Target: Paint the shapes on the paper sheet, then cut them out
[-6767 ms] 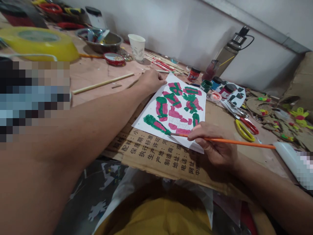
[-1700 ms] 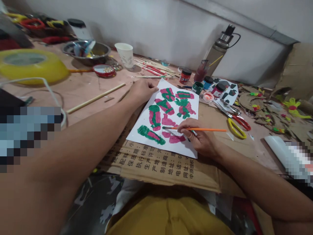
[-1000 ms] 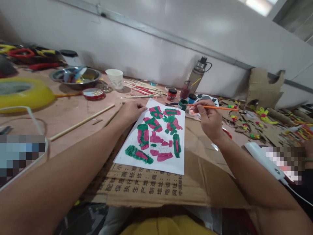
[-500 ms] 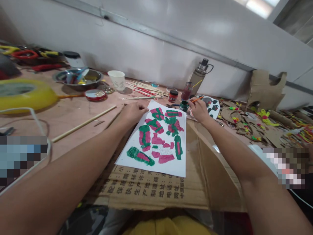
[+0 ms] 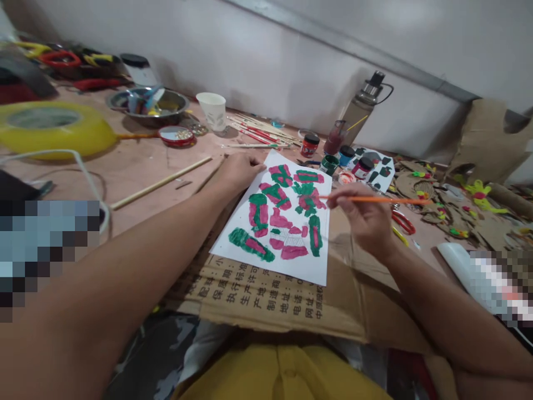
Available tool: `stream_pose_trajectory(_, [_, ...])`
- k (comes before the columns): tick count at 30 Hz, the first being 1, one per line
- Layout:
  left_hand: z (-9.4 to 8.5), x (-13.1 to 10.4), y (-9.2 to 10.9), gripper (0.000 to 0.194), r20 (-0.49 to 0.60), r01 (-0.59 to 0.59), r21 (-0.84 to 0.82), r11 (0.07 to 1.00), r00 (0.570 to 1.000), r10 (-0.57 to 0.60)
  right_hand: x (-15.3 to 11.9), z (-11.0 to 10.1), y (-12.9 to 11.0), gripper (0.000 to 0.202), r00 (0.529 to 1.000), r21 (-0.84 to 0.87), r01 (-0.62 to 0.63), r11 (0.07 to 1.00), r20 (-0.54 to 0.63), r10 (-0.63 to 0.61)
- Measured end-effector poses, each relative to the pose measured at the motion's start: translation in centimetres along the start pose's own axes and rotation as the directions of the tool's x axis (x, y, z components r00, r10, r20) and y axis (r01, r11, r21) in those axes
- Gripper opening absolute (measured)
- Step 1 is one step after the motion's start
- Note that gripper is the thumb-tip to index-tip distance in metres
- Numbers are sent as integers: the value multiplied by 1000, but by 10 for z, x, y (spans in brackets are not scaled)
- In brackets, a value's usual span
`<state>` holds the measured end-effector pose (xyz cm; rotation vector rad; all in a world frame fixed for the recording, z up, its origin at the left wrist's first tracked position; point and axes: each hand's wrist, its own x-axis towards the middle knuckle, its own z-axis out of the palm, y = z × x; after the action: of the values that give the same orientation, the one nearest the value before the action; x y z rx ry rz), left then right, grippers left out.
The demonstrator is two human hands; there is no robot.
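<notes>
A white sheet [image 5: 283, 216] painted with green and pink shapes lies on a flattened cardboard piece [image 5: 275, 305]. My left hand [image 5: 242, 168] has its fingers closed on the sheet's upper left corner. An orange paintbrush [image 5: 383, 199] is pinched in my right hand [image 5: 368, 219], over the sheet's right edge, its tip pointing left near a pink and green shape. Behind the sheet stands an open jar of green paint [image 5: 330, 164], close to a small open pot with orange-red on it [image 5: 347, 178].
Behind are a red jar [image 5: 310, 145], a bottle [image 5: 358, 111], a paper cup [image 5: 212, 111], a metal bowl [image 5: 175, 114] and thin sticks [image 5: 266, 132]. Yellow tape [image 5: 54, 129] lies left; cardboard crafts [image 5: 416, 180] and red-handled pliers [image 5: 403, 222] lie right.
My right hand has moved from the green paint jar toward me, bringing the brush to the sheet's right edge. My left hand keeps its place on the corner. The camera view has shifted.
</notes>
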<state>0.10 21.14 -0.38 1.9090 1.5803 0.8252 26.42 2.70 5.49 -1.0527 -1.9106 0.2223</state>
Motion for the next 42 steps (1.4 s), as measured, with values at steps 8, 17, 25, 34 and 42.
stream_pose_trajectory(8, [-1,-2,4,17,-8,16,8,1000,1000,-16,-29,33,-26,22,974,164,-78,983,224,40])
stream_pose_trajectory(17, [3,2,-4,16,-10,-10,-54,999,1000,9,-18,34,-16,20,944,145,-7,989,327,-41])
stream_pose_trajectory(25, [1,1,-1,12,1,13,-31,999,1000,-13,-14,37,-12,24,936,175,-87,981,353,20])
stream_pose_trajectory(34, [0,-1,2,14,12,43,-24,999,999,-43,-14,34,-13,26,931,211,-201,957,345,120])
stream_pose_trajectory(42, [2,0,0,14,7,29,-7,1000,1000,-29,-3,37,-7,25,913,207,-146,967,405,51])
